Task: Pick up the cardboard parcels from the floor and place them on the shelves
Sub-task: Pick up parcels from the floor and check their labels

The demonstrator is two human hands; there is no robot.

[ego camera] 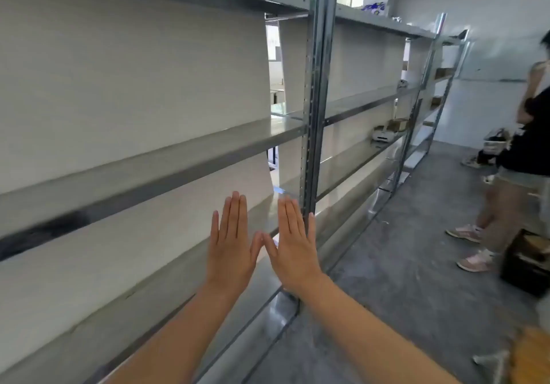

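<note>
My left hand (230, 243) and my right hand (294, 246) are held out flat side by side, backs towards me, fingers straight and together, thumbs nearly touching. Neither holds anything. They hover in front of a long grey metal shelving unit (166, 157) with bare shelves on the left. A cardboard parcel (397, 124) lies far down a middle shelf. A dark box with brown flaps (526, 260) sits on the floor at the right. A blurred brown cardboard shape (532, 357) shows at the bottom right corner.
A steel upright post (317, 92) stands just right of my hands. Another person (523, 157) in a black top and pink shoes stands on the grey concrete floor (416, 264) at the right. A white device (382, 136) rests on a far shelf.
</note>
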